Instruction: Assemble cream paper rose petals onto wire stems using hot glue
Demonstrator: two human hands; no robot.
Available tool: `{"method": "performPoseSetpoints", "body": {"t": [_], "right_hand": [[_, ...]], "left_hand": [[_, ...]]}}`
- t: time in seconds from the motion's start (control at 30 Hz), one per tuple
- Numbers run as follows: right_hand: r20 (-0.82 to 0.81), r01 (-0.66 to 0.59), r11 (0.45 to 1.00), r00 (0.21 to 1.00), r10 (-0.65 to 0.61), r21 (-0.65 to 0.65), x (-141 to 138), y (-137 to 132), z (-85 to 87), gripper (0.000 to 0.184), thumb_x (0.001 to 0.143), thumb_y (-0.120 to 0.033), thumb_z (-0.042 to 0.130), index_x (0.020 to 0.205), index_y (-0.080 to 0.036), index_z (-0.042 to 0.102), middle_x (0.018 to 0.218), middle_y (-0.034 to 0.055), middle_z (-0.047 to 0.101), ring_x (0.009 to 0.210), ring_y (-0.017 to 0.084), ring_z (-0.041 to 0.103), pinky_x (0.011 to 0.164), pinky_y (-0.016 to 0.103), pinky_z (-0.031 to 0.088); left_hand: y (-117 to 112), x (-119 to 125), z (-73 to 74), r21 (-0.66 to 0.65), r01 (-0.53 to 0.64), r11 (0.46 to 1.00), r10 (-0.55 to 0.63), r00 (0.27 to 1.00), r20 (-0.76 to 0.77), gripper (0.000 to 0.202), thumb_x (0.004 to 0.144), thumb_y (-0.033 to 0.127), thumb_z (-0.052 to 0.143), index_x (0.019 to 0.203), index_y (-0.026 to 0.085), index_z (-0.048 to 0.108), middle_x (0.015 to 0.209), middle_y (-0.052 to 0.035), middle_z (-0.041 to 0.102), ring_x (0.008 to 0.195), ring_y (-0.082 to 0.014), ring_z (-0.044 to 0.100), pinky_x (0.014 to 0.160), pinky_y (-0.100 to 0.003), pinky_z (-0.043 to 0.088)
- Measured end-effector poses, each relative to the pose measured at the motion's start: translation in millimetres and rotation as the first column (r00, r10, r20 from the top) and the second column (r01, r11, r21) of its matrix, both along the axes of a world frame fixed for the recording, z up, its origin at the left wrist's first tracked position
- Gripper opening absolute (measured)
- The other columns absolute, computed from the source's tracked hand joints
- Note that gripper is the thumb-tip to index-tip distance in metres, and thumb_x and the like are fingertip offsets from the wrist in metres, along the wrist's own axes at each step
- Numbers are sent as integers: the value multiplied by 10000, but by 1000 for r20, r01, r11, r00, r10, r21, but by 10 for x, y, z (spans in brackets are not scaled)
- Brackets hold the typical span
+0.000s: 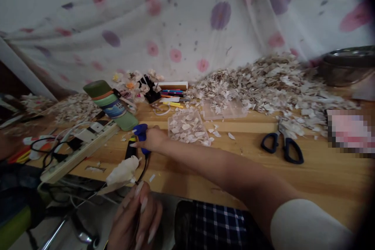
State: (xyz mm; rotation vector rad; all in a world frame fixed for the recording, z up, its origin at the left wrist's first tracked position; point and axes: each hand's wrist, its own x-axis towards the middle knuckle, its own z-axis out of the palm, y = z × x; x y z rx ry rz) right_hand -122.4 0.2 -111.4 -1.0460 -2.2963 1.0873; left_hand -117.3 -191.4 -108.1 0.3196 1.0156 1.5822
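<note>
My right hand (155,138) is stretched across the tabletop, its fingers closed around what looks like a blue glue gun (141,131) with a black cord. Just left of it lies a black and yellow object (131,146), partly hidden. Low in the view, in front of the table edge, my left hand (137,216) is pinched closed on a thin stem. A pale petal flower (123,172) sits at the top of that stem, tilted left. Close behind my right forearm is a clear plastic box (187,125) full of pale flakes, probably petals.
A power strip (84,150) with plugs and tangled cords lies on the left, beside a leaning green bottle (113,105). Dark-handled scissors (283,142) rest on the right. A large heap of pale flakes (272,82) fills the back, near a metal bowl (347,66).
</note>
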Motion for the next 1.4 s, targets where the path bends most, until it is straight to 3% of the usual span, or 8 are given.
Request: {"method": "performPoseSetpoints", "body": {"t": [0.13, 0.23, 0.3, 0.43, 0.63, 1.03, 1.13, 1.4], "right_hand": [[-104, 1, 988, 994, 16, 155, 864, 122, 156, 446, 685, -434, 751, 1022, -156, 662, 1153, 105, 625, 941, 196, 625, 772, 277, 493], [-139, 50, 970, 990, -17, 238, 1765, 331, 199, 173, 831, -282, 616, 945, -171, 685, 938, 57, 682, 819, 139, 618, 757, 266, 478], [-132, 78, 955, 990, -42, 287, 2315, 460, 171, 184, 860, -306, 566, 895, -175, 691, 876, 65, 675, 790, 157, 603, 740, 304, 467], [-13, -133, 943, 990, 144, 305, 2958, 545, -37, 139, 830, -304, 610, 821, -208, 710, 879, 53, 674, 836, 168, 603, 810, 325, 461], [79, -278, 913, 960, 267, 297, 3015, 541, -391, 230, 771, -296, 696, 962, -167, 681, 1015, 103, 609, 966, 200, 560, 880, 350, 448], [7, -249, 907, 965, 263, 340, 2926, 633, -509, 139, 864, -273, 585, 878, -176, 684, 923, 85, 637, 879, 177, 585, 821, 330, 470], [-41, -211, 905, 969, 243, 370, 2917, 621, -465, 169, 879, -280, 558, 813, -189, 683, 880, 76, 641, 867, 181, 583, 820, 341, 468], [-184, -60, 932, 974, 134, 358, 3122, 664, -63, 168, 858, -347, 573, 808, -211, 659, 858, 44, 642, 811, 166, 595, 754, 311, 461]], "left_hand": [[21, -25, -27, 64, 29, 998, -31, 999, 22, 245, 707, 261, 731, 586, 179, 534, 311, 68, 390, 292, -53, 346, 323, -125, 355], [99, 29, -95, 42, 44, 998, -45, 999, 24, 222, 724, 215, 710, 590, 181, 537, 329, 79, 373, 269, -39, 292, 303, -124, 328], [190, 113, -138, 16, 37, 999, -38, 999, 22, 187, 741, 206, 692, 617, 183, 553, 337, 85, 365, 262, -36, 280, 303, -125, 325], [421, 353, -168, -6, 86, 996, -86, 996, 40, 179, 732, 212, 699, 631, 165, 560, 360, 89, 378, 262, -26, 281, 311, -127, 333], [644, 604, -138, -20, 187, 982, -185, 979, 81, 107, 720, 190, 702, 708, 133, 612, 405, 79, 440, 277, -11, 307, 325, -109, 351], [762, 759, -182, 201, 339, 919, -364, 926, 103, 182, 831, 154, 556, 675, 136, 647, 357, 88, 331, 270, -13, 113, 326, -117, 385], [800, 840, -187, 231, 374, 898, -409, 903, 131, 201, 855, 166, 527, 701, 125, 649, 402, 78, 393, 278, -3, 87, 336, -110, 383], [891, 1054, -219, 210, 514, 832, -551, 812, 195, 388, 926, 147, 334, 681, 125, 633, 310, 89, 252, 237, -28, 99, 337, -117, 353]]}}
